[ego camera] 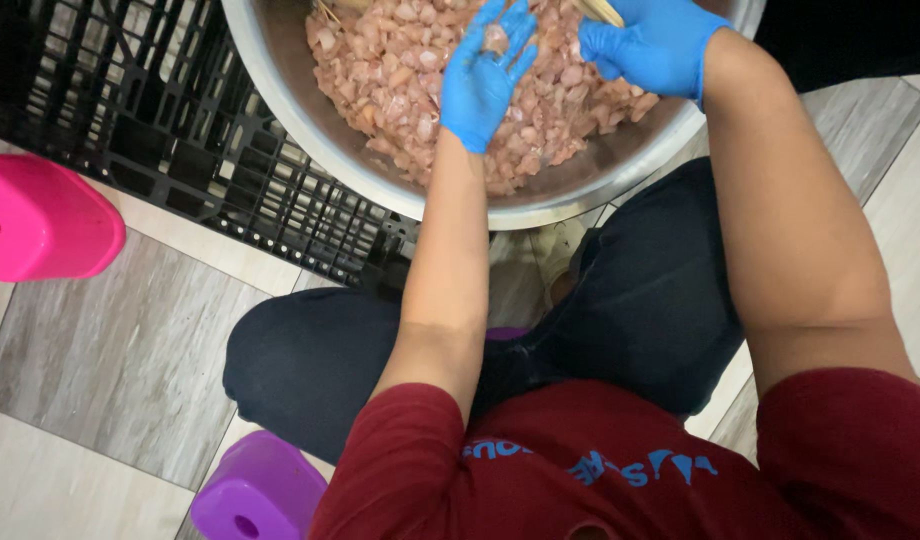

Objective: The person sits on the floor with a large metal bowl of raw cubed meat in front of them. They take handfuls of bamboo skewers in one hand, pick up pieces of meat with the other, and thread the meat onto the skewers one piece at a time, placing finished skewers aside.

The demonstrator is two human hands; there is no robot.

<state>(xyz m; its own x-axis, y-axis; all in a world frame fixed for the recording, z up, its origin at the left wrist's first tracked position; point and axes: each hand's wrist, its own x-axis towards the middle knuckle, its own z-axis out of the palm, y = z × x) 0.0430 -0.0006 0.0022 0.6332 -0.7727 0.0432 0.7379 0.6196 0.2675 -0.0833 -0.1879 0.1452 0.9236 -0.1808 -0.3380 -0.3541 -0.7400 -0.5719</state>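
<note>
While nothing here carries a package or a sign, the person's dark red shirt point(540, 470) has light blue printed lettering across the chest, low in the view. A bright pink plastic stool point(40, 220) sits at the left edge on the grey tiled floor point(120, 360), and a purple stool point(258, 495) shows beneath the seated person, whose knees in dark trousers point(640, 300) spread to either side.

Both forearms reach forward over the wide steel bowl point(310, 120), which rests on a black plastic crate point(160, 130). The left hand point(485, 75), in a blue glove, lies palm up with its fingers spread loosely open, and one small pale piece of raw meat point(496, 38) rests on the fingers. The right hand point(655, 42), also gloved in blue, is curled closed around a thin pale wooden stick point(602, 10) near the top edge.

The bowl holds a heap of diced raw meat point(390, 60), pale pink and glistening, cut into small uneven cubes, lying directly under both hands.
</note>
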